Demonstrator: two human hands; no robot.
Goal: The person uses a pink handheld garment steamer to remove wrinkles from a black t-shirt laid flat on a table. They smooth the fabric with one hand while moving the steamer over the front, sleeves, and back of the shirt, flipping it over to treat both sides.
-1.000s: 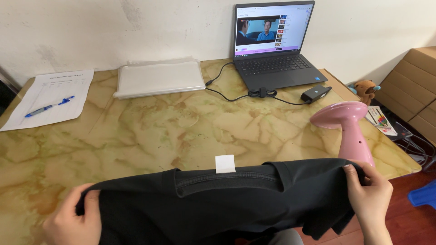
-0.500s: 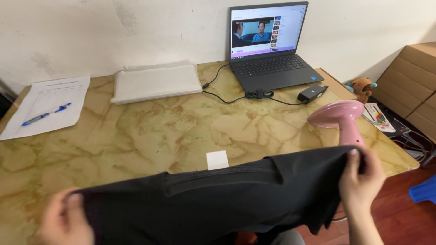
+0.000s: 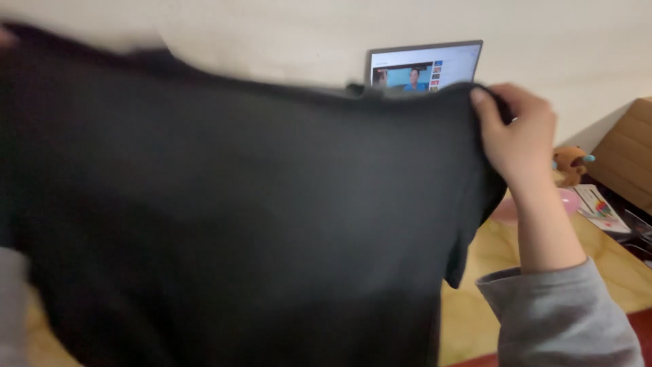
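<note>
A black garment (image 3: pixel 238 217) is held up and spread wide in front of me, filling most of the view and hiding the tabletop behind it. My right hand (image 3: pixel 516 132) grips its upper right corner, fingers folded over the edge, with a grey sleeve on that arm. My left hand (image 3: pixel 4 35) shows only as a blurred sliver at the top left edge, at the garment's other upper corner. Its grey sleeve (image 3: pixel 10 306) shows at the lower left.
An open laptop's screen (image 3: pixel 424 66) peeks over the garment's top edge. To the right are a sliver of a pink steamer (image 3: pixel 506 207), a small toy figure (image 3: pixel 569 166), colourful cards (image 3: pixel 598 207) and cardboard boxes (image 3: pixel 628 153). Yellow marble table (image 3: pixel 489 272) shows lower right.
Both hands have swung the black garment up from the table's near edge to eye level, so it now hangs spread and covers most of the table and laptop.
</note>
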